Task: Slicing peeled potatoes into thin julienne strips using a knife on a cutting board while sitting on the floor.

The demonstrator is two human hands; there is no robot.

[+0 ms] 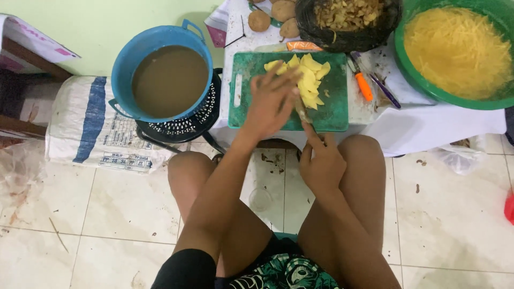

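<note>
Head cam: we're mid-slicing potato pieces (308,80) on the green cutting board (332,101). Left hand (273,101) presses flat on the pieces, fingers spread; right hand (321,160) clamps a knife (301,111). Next cut needs fingertips kept off the blade. Blue bucket (128,69): brown water. Green basin (415,69): yellow shreds. Black bag (321,35): peels.

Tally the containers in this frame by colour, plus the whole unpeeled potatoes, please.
Blue bucket of brown water: 1
Green basin of shredded potato: 1
Black bag-lined container of peelings: 1
Whole unpeeled potatoes: 3 in view, near the top edge
Total: 6
</note>
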